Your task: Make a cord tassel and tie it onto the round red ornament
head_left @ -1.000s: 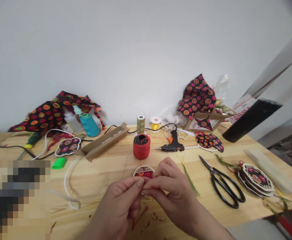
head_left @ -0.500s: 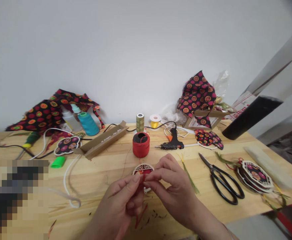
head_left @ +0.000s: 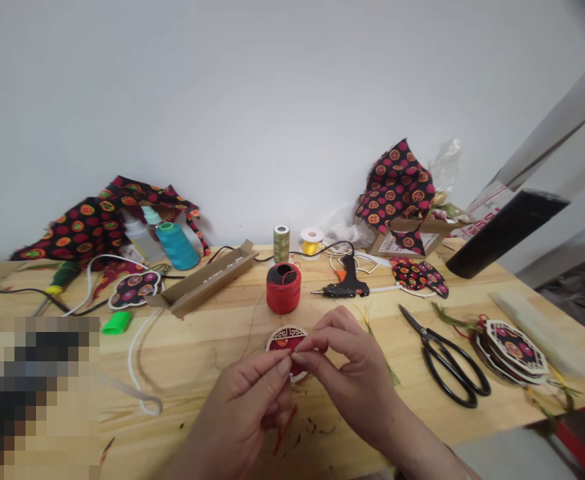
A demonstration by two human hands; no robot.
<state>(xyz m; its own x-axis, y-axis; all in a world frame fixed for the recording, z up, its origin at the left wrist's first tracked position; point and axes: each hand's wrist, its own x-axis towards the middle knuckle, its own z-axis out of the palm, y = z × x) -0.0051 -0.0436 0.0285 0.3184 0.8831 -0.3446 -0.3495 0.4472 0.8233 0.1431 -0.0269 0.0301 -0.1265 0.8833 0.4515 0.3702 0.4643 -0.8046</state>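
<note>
My left hand (head_left: 245, 413) and my right hand (head_left: 355, 377) meet fingertip to fingertip low in the middle of the view, both pinched on a thin red thread (head_left: 283, 427) that hangs below them. Just behind the fingers lies a small round ornament (head_left: 285, 337) with a pale fretwork rim and dark red patterned cloth inside; whether the fingers touch it I cannot tell. A red thread spool (head_left: 283, 288) stands upright on the wooden table (head_left: 197, 347) a little beyond the ornament.
Black scissors (head_left: 447, 363) and a stack of octagonal ornaments (head_left: 512, 350) lie to the right. A black glue gun (head_left: 345, 287), two small spools, a long cardboard box (head_left: 205, 280), bottles, white cord, a green cap and patterned cloth heaps line the back.
My fingertips have drawn closer together and slightly up over the ornament. The view has shifted a little; the things on the table have not moved.
</note>
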